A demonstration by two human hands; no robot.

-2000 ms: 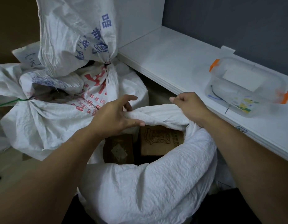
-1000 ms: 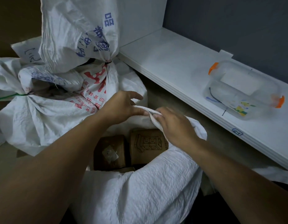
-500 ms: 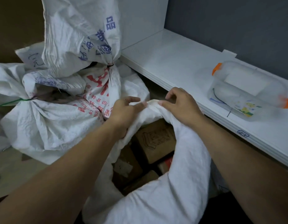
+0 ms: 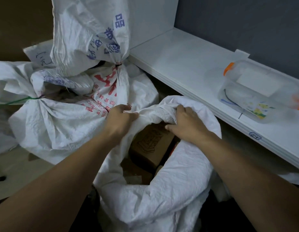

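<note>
A white woven sack (image 4: 162, 195) stands open in front of me on the floor. Brown cardboard boxes (image 4: 150, 143) show through its mouth. My left hand (image 4: 118, 121) grips the far rim of the sack, bunching the fabric. My right hand (image 4: 185, 124) grips the same rim just to the right, fingers curled over the gathered cloth. The two hands are close together at the back edge of the mouth.
Tied white sacks with red and blue print (image 4: 70, 118) are piled at the left and rear. A white shelf (image 4: 187, 64) runs along the right with a clear plastic box with orange clips (image 4: 261, 91) on it. A grey wall stands behind.
My hands came together on the sack's far rim and gathered its fabric. The mouth has narrowed and the boxes inside have tilted. My right hand now lies flatter over the bunched cloth.
</note>
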